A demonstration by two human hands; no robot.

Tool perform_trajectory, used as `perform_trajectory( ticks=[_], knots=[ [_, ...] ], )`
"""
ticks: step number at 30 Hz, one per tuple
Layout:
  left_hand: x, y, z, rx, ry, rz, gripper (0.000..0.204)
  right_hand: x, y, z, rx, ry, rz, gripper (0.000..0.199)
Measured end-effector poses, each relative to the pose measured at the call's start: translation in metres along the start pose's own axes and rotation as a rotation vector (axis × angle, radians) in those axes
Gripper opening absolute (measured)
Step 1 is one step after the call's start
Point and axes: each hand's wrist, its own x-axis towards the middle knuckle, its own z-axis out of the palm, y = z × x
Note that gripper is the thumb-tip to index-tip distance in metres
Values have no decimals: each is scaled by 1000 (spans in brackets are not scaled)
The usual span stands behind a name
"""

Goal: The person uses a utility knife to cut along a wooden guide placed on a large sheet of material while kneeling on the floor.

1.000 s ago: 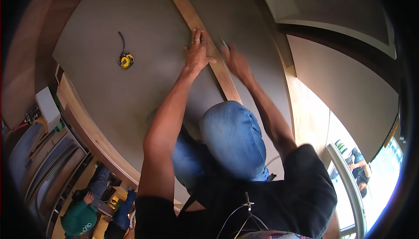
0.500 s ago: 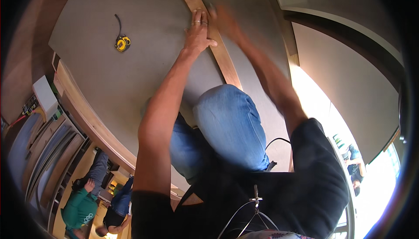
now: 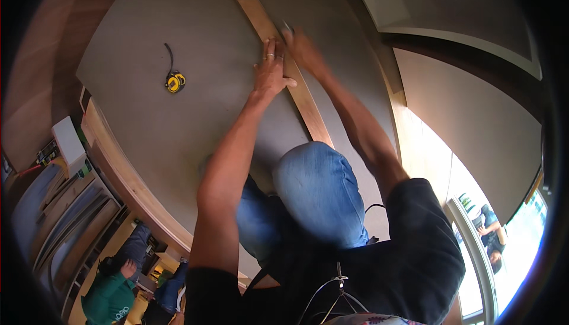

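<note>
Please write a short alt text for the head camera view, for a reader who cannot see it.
Seen from above, a kneeling person presses the left hand flat on a long wooden strip lying on a grey panel; the blurred right hand rests on the strip's far edge. A yellow tape measure lies to the left.

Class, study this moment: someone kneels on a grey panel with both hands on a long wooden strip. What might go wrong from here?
1. The left hand presses flat on the wooden strip while the right hand, blurred, seems to hold a thin tool beside it; a slip might nick a finger.
2. One knee rests near the strip's lower end; shifting weight may nudge it out of line.
3. The yellow tape measure lies loose on the grey panel and may get kicked or knelt on.
</note>
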Motion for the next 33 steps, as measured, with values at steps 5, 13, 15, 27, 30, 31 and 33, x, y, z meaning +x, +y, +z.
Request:
perform_trajectory(
  ticks=[5,13,15,27,30,31,33],
  knots=[
    [-1,-3,-1,-27,25,6,127,160,-5,33,211,-95,188,57],
    [0,-3,6,-14,41,23,121,-32,4,2,291,83,195,59],
    [2,-4,8,-67,67,32,119,-158,-6,-18,91,-277,508,45],
    [-1,1,1,-28,38,9,118,-28,6,-3,228,41,158,38],
    [-2,-1,-1,-15,35,13,121,92,3,19,227,16,118,48],
    [-2,-1,0,9,55,31,122,125,1,24,235,26,103,51],
    [-1,-4,2,-15,81,39,123,152,0,32,274,-10,140,54]
  ],
)
